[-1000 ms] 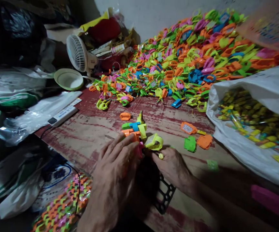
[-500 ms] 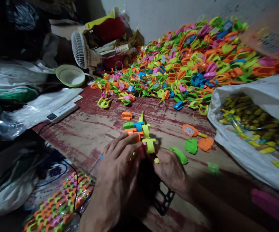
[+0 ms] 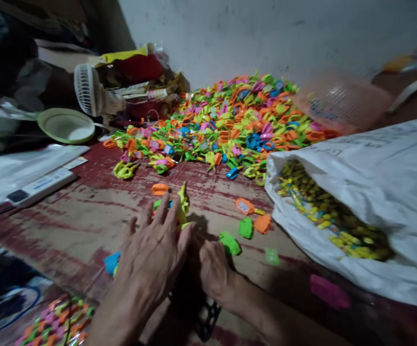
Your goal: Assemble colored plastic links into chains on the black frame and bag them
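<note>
My left hand (image 3: pixel 150 250) lies with fingers stretched and spread over a cluster of plastic pieces, mostly covering it. A yellow piece (image 3: pixel 183 204) shows beyond its fingertips. My right hand (image 3: pixel 212 271) is closed, thumb and fingers curled, close against the left thumb. What it grips is hidden. Below the hands, a black openwork plastic frame (image 3: pixel 208 321) shows in part, dark and blurred. A blue piece (image 3: pixel 111 263) sits left of my left wrist. Just right of my right hand is a green piece (image 3: pixel 230 243).
A large heap of colourful plastic pieces (image 3: pixel 226 120) lies against the wall. At right, a white sack (image 3: pixel 356 163) holds many yellowish sticks. An orange piece (image 3: pixel 262 223) and others lie scattered nearby. A fan (image 3: pixel 87 90), a bowl (image 3: pixel 66 126) and a power strip (image 3: pixel 42 185) stand left.
The view has swung right and up. My left hand's fingers have spread out over the cluster, hiding more of it. The right hand stays closed beside it.
</note>
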`<state>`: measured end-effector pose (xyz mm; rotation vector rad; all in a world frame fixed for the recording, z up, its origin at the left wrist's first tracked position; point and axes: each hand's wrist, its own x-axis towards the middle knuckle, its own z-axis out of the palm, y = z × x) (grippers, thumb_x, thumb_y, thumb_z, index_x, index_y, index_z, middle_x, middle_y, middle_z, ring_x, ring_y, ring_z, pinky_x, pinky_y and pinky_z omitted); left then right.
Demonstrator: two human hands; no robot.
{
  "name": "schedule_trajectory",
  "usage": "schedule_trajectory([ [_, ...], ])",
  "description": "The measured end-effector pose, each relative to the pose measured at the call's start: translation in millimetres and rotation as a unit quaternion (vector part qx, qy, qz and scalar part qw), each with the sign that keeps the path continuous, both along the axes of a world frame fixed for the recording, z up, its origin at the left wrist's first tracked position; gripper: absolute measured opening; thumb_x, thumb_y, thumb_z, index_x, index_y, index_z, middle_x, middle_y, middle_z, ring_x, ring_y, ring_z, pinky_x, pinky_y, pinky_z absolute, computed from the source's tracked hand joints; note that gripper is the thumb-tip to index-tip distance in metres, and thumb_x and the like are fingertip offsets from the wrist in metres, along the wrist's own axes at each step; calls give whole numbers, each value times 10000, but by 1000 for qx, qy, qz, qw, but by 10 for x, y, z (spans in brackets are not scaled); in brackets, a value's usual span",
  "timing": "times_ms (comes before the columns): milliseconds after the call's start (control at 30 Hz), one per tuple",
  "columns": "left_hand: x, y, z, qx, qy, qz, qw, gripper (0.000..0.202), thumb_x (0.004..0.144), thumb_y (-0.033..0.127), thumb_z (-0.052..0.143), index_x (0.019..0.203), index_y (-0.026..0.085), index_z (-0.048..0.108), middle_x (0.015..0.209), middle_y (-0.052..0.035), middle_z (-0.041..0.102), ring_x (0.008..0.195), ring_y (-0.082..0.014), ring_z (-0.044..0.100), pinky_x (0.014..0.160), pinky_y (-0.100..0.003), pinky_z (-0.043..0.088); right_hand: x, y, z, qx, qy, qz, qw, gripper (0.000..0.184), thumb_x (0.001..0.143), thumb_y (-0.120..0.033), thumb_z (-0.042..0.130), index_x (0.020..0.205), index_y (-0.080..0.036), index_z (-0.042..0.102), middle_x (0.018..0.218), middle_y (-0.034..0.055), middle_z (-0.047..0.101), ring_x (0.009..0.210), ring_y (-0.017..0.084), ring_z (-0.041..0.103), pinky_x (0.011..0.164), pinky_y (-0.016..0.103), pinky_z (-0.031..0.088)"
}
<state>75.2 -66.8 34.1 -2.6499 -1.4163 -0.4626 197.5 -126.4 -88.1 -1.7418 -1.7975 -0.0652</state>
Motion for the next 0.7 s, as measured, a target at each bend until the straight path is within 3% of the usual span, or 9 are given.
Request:
schedule_trajectory([
  [133, -5, 58, -58, -32, 7, -17, 999, 564, 1003, 352, 245, 1509, 181, 426, 1535, -152, 485, 1376, -387, 485, 1081, -626, 423, 107, -35, -199, 46, -25, 28, 998, 412, 880, -76, 355, 1122, -209, 662, 1092, 104, 715, 872, 215, 640, 851, 349, 512],
  [200, -9, 49, -13, -44, 17, -10, 999, 558, 1003, 312, 238, 1517, 178, 408, 1505, -157, 517, 1338, -374, 523, 1072, -608, 436, 105, 4, -193, 39, -22, 27, 999, 368, 879, -86, 371, 1081, -207, 654, 1064, 102, 714, 870, 220, 634, 852, 361, 513],
  [267, -2, 33, 39, -53, 26, -5, 998, 549, 1006, 290, 242, 1520, 173, 395, 1497, -167, 519, 1316, -360, 541, 1057, -584, 452, 72, 28, -62, 22, -8, 43, 999, 335, 859, -80, 403, 1061, -198, 643, 1012, 97, 709, 871, 220, 636, 833, 346, 513],
  [400, 8, 25, 40, -34, -2, -23, 999, 514, 1001, 294, 289, 1476, 173, 443, 1477, -178, 536, 1258, -327, 588, 1002, -519, 505, 164, -130, 469, -25, 24, 73, 997, 281, 862, -89, 460, 1057, -191, 635, 962, 76, 690, 829, 196, 650, 744, 285, 499],
  [467, 2, 32, -5, -19, -20, -24, 999, 515, 996, 299, 302, 1471, 170, 453, 1482, -176, 534, 1288, -335, 568, 1012, -529, 502, 416, -252, 714, -27, 18, 37, 999, 263, 941, -145, 441, 1110, -201, 635, 1000, 70, 699, 828, 180, 658, 725, 266, 481],
  [533, -11, 40, -50, -25, -23, -21, 999, 537, 997, 324, 285, 1484, 166, 444, 1506, -171, 513, 1342, -362, 522, 1040, -573, 477, 806, -307, 864, -20, -23, -40, 999, 264, 982, -175, 400, 1009, -217, 660, 900, 48, 702, 743, 162, 643, 692, 259, 450],
  [633, -32, 44, -71, -58, -21, -6, 998, 569, 992, 367, 240, 1491, 187, 447, 1523, -150, 500, 1352, -391, 512, 1056, -630, 450, 1460, -225, 885, -82, -95, -178, 976, 191, 951, -216, 486, 942, -184, 674, 906, 88, 706, 768, 201, 640, 675, 284, 423],
  [700, -43, 36, -45, -71, -22, 6, 997, 581, 987, 374, 229, 1496, 187, 435, 1535, -147, 486, 1345, -394, 519, 1060, -635, 445, 1792, -117, 784, -117, -125, -179, 969, 135, 906, -195, 548, 862, -166, 672, 841, 99, 692, 770, 209, 625, 693, 287, 421],
])
